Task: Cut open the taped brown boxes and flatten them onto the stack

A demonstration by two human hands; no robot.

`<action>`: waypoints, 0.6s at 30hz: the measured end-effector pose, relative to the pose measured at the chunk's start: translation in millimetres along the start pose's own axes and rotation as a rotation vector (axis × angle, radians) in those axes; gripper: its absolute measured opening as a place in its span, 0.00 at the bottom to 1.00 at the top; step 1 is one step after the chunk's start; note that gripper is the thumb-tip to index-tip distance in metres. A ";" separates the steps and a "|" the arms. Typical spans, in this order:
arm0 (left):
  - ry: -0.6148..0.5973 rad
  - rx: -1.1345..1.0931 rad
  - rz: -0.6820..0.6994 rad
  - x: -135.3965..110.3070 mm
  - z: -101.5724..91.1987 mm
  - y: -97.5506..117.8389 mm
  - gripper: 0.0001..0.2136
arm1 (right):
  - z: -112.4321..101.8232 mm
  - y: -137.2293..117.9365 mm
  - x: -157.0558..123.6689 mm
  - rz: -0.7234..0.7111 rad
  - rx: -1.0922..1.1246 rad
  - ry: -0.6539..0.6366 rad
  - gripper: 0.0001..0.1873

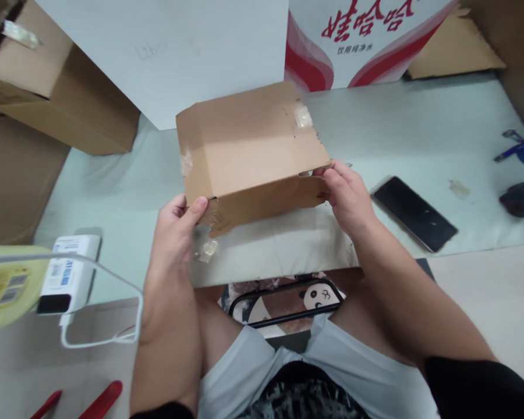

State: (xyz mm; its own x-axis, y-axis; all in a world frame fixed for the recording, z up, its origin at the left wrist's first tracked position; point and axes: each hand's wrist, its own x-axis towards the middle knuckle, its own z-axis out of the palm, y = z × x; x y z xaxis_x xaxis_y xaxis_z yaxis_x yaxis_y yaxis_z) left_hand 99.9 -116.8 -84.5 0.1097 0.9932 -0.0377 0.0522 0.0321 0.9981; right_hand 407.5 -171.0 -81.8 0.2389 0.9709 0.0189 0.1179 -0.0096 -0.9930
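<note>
Between my hands is a brown cardboard box (253,145), partly flattened, with bits of clear tape stuck near its corners. My left hand (179,221) grips its near left corner, thumb on top and fingers underneath. At the near right corner, my right hand (343,189) pinches the edge of a flap, with some fingertips hidden behind the cardboard. A crumpled piece of clear tape (207,250) hangs just below the left corner. The box is tilted above the pale green tabletop (126,192).
A smartphone (413,212) lies right of my right hand. On the left are a white power bank (70,273) with a cable, a yellow bottle (9,285) and larger cartons (87,99). A white-and-red carton (353,41) stands at the back. Blue pens (509,145) lie far right.
</note>
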 end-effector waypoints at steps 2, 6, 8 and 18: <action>-0.009 -0.039 -0.043 -0.7 2.6 3.4 0.21 | 1.0 0.4 0.0 0.049 0.044 0.013 0.30; 0.005 -0.142 -0.051 -6.3 12.8 14.1 0.24 | 4.0 -1.1 0.2 0.151 0.148 0.114 0.27; 0.004 -0.211 -0.049 -8.4 14.7 17.9 0.22 | 5.6 -2.4 0.8 0.121 0.201 0.145 0.25; 0.292 -0.232 0.091 2.9 3.6 12.5 0.10 | 3.3 -7.5 2.6 -0.078 0.245 0.290 0.25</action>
State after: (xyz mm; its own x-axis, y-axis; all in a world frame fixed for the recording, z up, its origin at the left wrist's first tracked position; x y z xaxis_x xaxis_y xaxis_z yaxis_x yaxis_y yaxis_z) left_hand 104.4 -113.9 -72.3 -0.1858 0.9820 0.0335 -0.1740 -0.0664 0.9825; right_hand 404.1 -167.6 -74.7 0.5053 0.8579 0.0931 -0.0790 0.1535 -0.9850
